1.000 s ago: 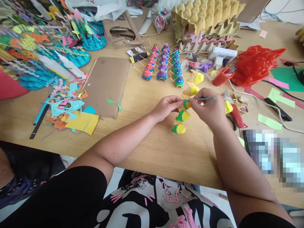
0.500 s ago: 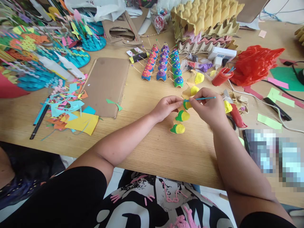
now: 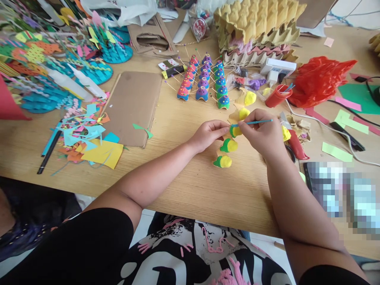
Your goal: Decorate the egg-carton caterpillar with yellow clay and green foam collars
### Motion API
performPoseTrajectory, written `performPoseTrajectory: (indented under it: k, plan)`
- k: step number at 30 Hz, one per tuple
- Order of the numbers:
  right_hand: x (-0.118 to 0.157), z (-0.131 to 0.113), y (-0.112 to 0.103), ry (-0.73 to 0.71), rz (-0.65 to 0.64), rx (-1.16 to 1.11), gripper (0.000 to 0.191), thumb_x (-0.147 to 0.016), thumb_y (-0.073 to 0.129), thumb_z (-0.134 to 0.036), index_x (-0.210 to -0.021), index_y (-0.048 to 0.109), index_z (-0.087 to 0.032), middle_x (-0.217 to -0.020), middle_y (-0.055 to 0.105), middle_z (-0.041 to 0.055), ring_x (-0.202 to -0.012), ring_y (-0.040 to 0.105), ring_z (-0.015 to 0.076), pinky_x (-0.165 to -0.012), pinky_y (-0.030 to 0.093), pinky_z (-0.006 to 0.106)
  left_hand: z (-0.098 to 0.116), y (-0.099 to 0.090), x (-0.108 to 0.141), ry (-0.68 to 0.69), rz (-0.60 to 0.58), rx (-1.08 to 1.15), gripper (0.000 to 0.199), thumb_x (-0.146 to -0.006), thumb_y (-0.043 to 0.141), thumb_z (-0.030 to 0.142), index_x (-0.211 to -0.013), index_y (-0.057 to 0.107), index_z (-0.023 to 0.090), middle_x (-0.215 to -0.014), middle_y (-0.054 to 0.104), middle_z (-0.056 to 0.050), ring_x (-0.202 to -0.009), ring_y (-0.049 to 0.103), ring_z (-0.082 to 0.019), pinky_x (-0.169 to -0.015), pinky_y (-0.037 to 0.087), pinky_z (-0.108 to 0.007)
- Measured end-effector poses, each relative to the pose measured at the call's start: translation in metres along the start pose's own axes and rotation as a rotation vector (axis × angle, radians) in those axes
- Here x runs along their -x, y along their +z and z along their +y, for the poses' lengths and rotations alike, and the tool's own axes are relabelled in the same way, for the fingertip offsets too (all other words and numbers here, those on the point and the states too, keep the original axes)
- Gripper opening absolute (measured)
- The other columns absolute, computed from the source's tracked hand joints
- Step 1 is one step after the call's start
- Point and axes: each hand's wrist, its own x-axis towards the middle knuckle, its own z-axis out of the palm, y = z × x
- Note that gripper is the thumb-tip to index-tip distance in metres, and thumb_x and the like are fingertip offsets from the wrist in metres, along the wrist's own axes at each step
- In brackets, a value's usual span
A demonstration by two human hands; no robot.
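My left hand (image 3: 208,133) pinches a small yellow and green painted egg-carton cup (image 3: 235,130) above the wooden table (image 3: 184,186). My right hand (image 3: 263,134) holds a thin blue paintbrush (image 3: 255,122) with its tip on that cup. Two more yellow and green cups (image 3: 228,145) (image 3: 222,161) sit on the table just below my hands. Plain yellow cups (image 3: 244,113) (image 3: 249,97) lie just beyond them.
Rows of finished blue, purple and green cups with sticks (image 3: 204,81) stand farther back. A red cup of brushes (image 3: 277,96), a red plastic bag (image 3: 320,79), stacked egg trays (image 3: 258,27), a cardboard sheet (image 3: 133,105), paper scraps (image 3: 86,138) and scissors (image 3: 293,144) surround the work.
My right hand and the brush have shifted slightly; the brush handle now tilts a little higher to the right. The left hand and cup stay in place.
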Motion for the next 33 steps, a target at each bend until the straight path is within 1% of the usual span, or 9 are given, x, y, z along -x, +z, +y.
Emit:
performPoseTrajectory:
  k: [4,11,15,19,23,26,33]
  plan:
    - [-0.0004,-0.0002,-0.0001,-0.001,0.013,0.011,0.023,-0.077,0.074,-0.023,-0.066,0.054,-0.024,-0.059,0.051,-0.0035,-0.059,0.046,0.0127,-0.055,0.034,0.031,-0.0001,0.0001,0.0008,0.018,-0.026,0.004,0.041,-0.071,0.094,0.05,-0.089,0.078,0.017,-0.085,0.076,0.0,-0.076,0.067,-0.009,-0.066,0.05,-0.021]
    - [-0.0007,0.0003,-0.0009,0.054,-0.021,-0.007,0.022,-0.076,0.073,-0.018,-0.065,0.054,-0.023,-0.057,0.05,-0.0043,-0.055,0.043,0.0112,-0.053,0.032,0.03,0.0011,0.0005,0.0019,0.038,-0.037,-0.046,0.041,-0.072,0.093,0.052,-0.088,0.079,0.017,-0.083,0.075,-0.001,-0.075,0.066,-0.009,-0.065,0.05,-0.021]
    - [-0.0005,-0.0009,-0.0016,0.07,-0.024,-0.052,0.022,-0.078,0.073,-0.021,-0.066,0.056,-0.023,-0.054,0.048,-0.0051,-0.052,0.04,0.0101,-0.05,0.03,0.028,0.0015,0.0003,0.0016,0.017,-0.032,-0.045,0.04,-0.072,0.093,0.05,-0.088,0.078,0.017,-0.085,0.076,-0.001,-0.076,0.066,-0.01,-0.066,0.05,-0.021]
    - [-0.0006,-0.0028,-0.0017,0.114,0.005,-0.117,0.023,-0.079,0.075,-0.024,-0.067,0.056,-0.024,-0.053,0.047,-0.0058,-0.05,0.037,0.0096,-0.048,0.028,0.028,0.0002,0.0,0.0009,0.011,-0.04,-0.028,0.04,-0.072,0.093,0.05,-0.089,0.078,0.017,-0.087,0.077,-0.001,-0.078,0.068,-0.01,-0.068,0.051,-0.022]
    - [-0.0008,-0.003,-0.0011,0.153,-0.009,-0.094,0.022,-0.078,0.075,-0.021,-0.066,0.057,-0.024,-0.052,0.047,-0.0064,-0.049,0.037,0.0096,-0.048,0.03,0.029,-0.0008,-0.0003,0.0005,0.031,-0.052,-0.019,0.04,-0.072,0.093,0.05,-0.089,0.079,0.017,-0.085,0.076,-0.001,-0.077,0.067,-0.01,-0.067,0.051,-0.022]
    - [-0.0006,-0.0019,-0.0006,0.129,-0.002,-0.059,0.022,-0.077,0.075,-0.02,-0.065,0.057,-0.024,-0.052,0.047,-0.0063,-0.049,0.038,0.0099,-0.049,0.03,0.03,-0.0005,-0.0003,0.0006,0.037,-0.043,-0.034,0.04,-0.073,0.092,0.05,-0.09,0.079,0.017,-0.085,0.076,-0.001,-0.077,0.067,-0.01,-0.068,0.052,-0.022]
    - [0.0002,-0.0007,-0.0002,0.087,0.021,-0.016,0.029,-0.079,0.079,-0.027,-0.064,0.055,-0.024,-0.052,0.047,-0.0057,-0.052,0.039,0.0105,-0.051,0.032,0.03,-0.0003,0.0003,0.0011,0.043,-0.046,-0.036,0.04,-0.073,0.093,0.05,-0.089,0.079,0.017,-0.086,0.077,-0.001,-0.077,0.068,-0.01,-0.067,0.051,-0.022]
